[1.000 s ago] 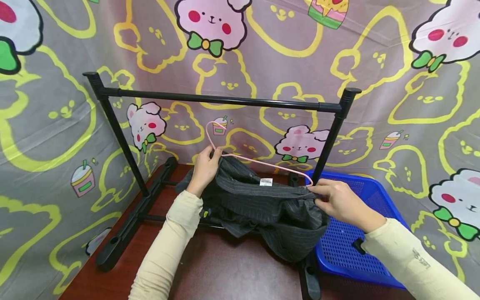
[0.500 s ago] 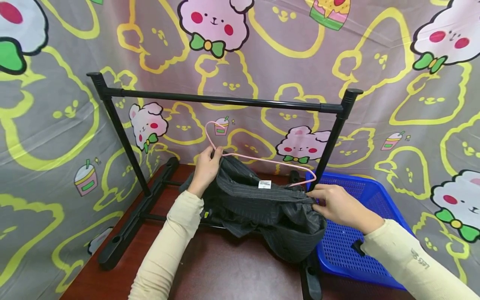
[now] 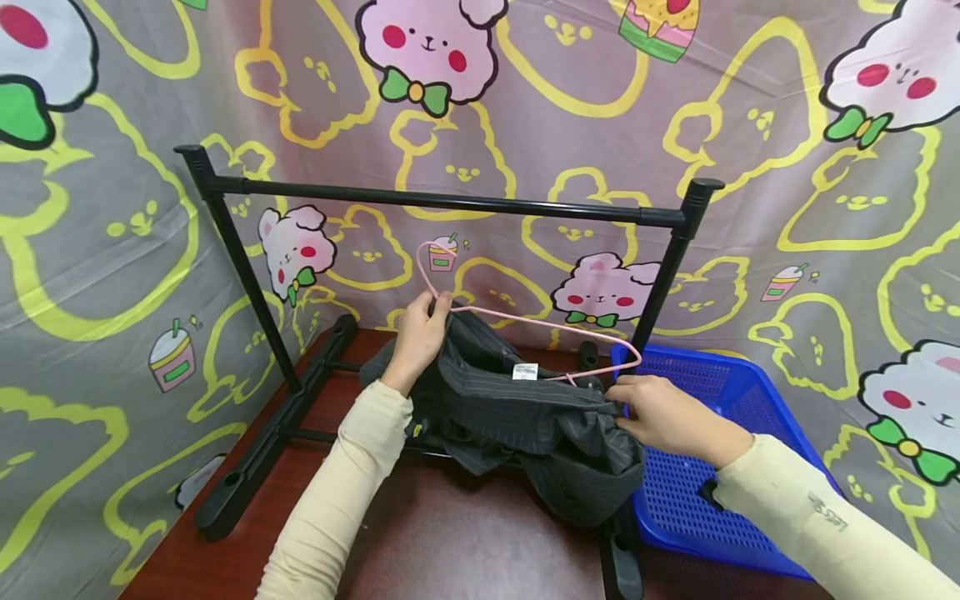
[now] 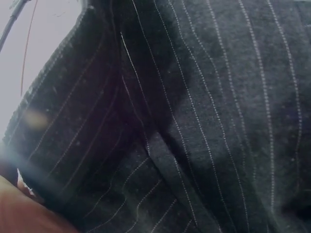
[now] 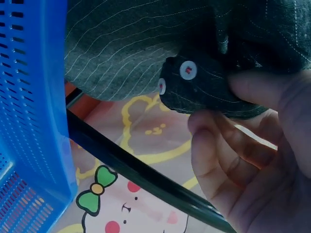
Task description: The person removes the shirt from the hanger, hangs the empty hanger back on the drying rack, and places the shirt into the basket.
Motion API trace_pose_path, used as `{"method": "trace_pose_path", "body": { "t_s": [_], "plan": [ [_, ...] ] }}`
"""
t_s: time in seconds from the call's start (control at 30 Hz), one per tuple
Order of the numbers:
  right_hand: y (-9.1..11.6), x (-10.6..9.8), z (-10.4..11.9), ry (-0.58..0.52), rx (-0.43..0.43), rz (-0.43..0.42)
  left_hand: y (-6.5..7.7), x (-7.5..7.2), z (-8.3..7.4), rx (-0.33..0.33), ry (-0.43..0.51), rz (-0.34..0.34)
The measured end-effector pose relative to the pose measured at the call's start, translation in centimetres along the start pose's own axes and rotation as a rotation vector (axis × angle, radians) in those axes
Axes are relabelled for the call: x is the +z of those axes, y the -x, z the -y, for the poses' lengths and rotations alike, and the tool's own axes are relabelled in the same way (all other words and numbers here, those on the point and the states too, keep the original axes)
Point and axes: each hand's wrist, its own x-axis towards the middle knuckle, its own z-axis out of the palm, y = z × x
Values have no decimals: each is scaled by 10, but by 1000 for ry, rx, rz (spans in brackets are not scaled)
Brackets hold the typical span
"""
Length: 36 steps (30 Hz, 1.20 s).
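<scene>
A pink clothes hanger (image 3: 540, 320) slants across the middle of the head view, its hook up at the left. Beneath it hangs a dark pinstriped garment (image 3: 510, 400) with a white label (image 3: 525, 372) inside its top edge. My left hand (image 3: 422, 337) grips the garment's edge together with the hanger's neck. At the other end, my right hand (image 3: 663, 417) pinches the garment edge just below the hanger's right corner. White buttons (image 5: 188, 70) show on the pinched end in the right wrist view. Pinstriped cloth fills most of the left wrist view; the hanger's lower left part is hidden.
A black garment rack (image 3: 450, 200) stands behind the hands, its feet on the reddish-brown table (image 3: 450, 542). To the right is a blue perforated basket (image 3: 720, 500) with a small black object (image 3: 710, 495) in it. A cartoon-print curtain (image 3: 480, 108) hangs behind.
The hanger's right end has moved right and clear of my right hand, showing its lower bar. My right hand has shifted left and down with the cloth; my left hand moved slightly right.
</scene>
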Motion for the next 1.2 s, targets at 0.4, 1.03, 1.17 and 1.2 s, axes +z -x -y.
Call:
{"method": "trace_pose_path", "body": {
  "t_s": [0.4, 1.03, 1.17, 1.2],
  "plan": [
    [-8, 6, 5, 3, 19, 16, 0, 4, -4, -2, -5, 0],
    [-14, 19, 3, -36, -105, 50, -6, 9, -8, 12, -2, -3],
    [-12, 11, 6, -46, -61, 55, -7, 7, -6, 4, -6, 10],
    [-12, 8, 7, -47, -43, 56, -7, 7, -5, 2, -5, 11]
  ]
}}
